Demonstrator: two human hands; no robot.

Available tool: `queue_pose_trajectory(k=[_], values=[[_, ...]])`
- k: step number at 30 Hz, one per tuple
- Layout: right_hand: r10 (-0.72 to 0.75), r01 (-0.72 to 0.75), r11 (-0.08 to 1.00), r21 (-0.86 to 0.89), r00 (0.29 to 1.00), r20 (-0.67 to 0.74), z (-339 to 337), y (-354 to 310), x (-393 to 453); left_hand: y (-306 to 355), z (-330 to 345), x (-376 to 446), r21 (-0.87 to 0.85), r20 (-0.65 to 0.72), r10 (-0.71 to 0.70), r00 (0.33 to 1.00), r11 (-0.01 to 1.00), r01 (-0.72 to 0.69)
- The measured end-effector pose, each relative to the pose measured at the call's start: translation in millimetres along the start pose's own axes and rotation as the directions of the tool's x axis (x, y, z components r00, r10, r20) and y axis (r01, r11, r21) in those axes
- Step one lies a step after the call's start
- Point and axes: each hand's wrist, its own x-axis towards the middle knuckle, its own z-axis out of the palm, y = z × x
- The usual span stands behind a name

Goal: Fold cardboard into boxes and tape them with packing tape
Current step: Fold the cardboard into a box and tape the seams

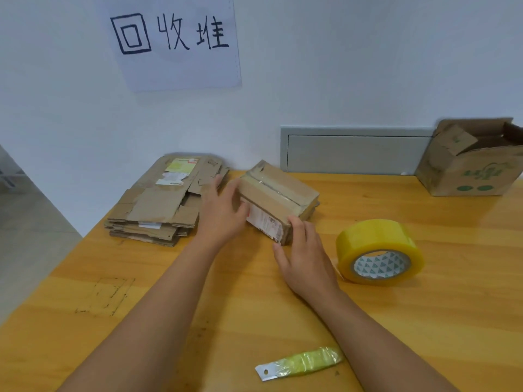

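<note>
While both hands bracket it, the small cardboard box [278, 200] sits on the wooden table [424, 321] just beyond centre, one corner turned toward the person. A strip of clear tape already runs along its top seam, so this box looks closed and near done. The left hand [223, 213] lies against the box's left end at about nine o'clock, fingers extended along the face and thumb against the near side panel by the shipping label. It presses rather than wraps. The right hand [304, 254] meets the near corner at about five o'clock, fingers only slightly bent, touching the cardboard without closing round it. Holding from two opposite sides probably steadies the box, perhaps to turn it or slide it aside; which one I cannot tell.

At nine o'clock from the box, just beside the left hand, a stack of flattened cardboard [158, 207] waits within easy reach as the next supply. At four o'clock the yellow packing tape roll [379, 251] lies flat, near the right hand. At six o'clock, well apart toward the table's near edge, lies a cutter blade wrapped in yellow tape [298, 363]. An open larger carton [469, 165] stands at two o'clock against the wall, under no sign; the handwritten paper sign [175, 41] hangs at eleven o'clock.
</note>
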Motion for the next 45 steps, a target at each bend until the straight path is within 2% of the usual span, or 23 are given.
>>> queue_pose_trajectory(k=[2,4,8,10,12,14,17,18,19,21,22,24,26,35,40,45], values=[[0.004,-0.004,1.000,-0.006,1.000,0.018,-2,1,1,-4,-1,8,-0.030,0.117,-0.057,0.992,0.998,0.061],[0.019,-0.020,1.000,0.015,0.999,0.044,-1,1,1,-6,1,7,-0.050,0.142,-0.067,0.988,0.996,0.074],[0.113,-0.118,0.989,0.091,0.992,0.056,-1,1,1,-10,5,-12,0.042,0.045,-0.078,0.996,0.996,0.076],[0.084,-0.086,0.994,0.069,0.996,0.035,-3,-2,0,-3,2,-25,0.105,-0.007,-0.059,0.998,0.993,0.059],[0.005,-0.007,0.998,0.057,0.999,0.037,-4,-7,-2,8,-1,-43,0.174,-0.032,0.013,0.999,0.985,-0.007],[-0.066,0.064,0.997,0.035,0.995,0.072,-2,-9,-5,18,-1,-63,0.185,-0.006,0.141,0.990,0.973,-0.137],[-0.119,0.113,0.992,0.057,0.984,0.136,-3,-5,-6,27,0,-81,-0.006,0.148,0.332,0.932,0.942,-0.334],[-0.120,0.112,0.992,0.062,0.980,0.159,-3,-3,-5,27,-2,-84,-0.082,0.161,0.364,0.917,0.931,-0.355],[-0.117,0.108,0.992,0.059,0.978,0.173,-3,-2,-5,22,-4,-85,-0.118,0.094,0.388,0.917,0.919,-0.377],[-0.100,0.092,0.994,0.058,0.980,0.175,-3,-1,-5,5,-6,-81,-0.041,-0.153,0.339,0.928,0.937,-0.348],[-0.093,0.082,0.994,0.069,0.981,0.171,-3,-1,-5,-4,-8,-78,-0.004,-0.222,0.257,0.940,0.964,-0.265],[-0.080,0.062,0.992,0.108,0.982,0.173,-2,-2,-5,-19,-9,-73,-0.015,-0.181,0.106,0.978,0.994,-0.110],[-0.076,0.053,0.988,0.148,0.985,0.153,-2,-4,-3,-25,-7,-72,-0.128,-0.092,0.031,0.995,0.991,-0.043],[0.074,-0.021,0.924,0.382,0.989,-0.125,0,13,5,-22,23,-65,-0.346,-0.045,0.040,0.998,0.937,-0.053],[0.126,-0.041,0.882,0.470,0.980,-0.151,-1,11,6,-23,25,-67,-0.408,-0.003,0.051,0.999,0.912,-0.048],[0.145,-0.046,0.870,0.490,0.975,-0.167,1,10,7,-15,28,-67,-0.462,-0.074,-0.009,0.997,0.887,-0.026]])
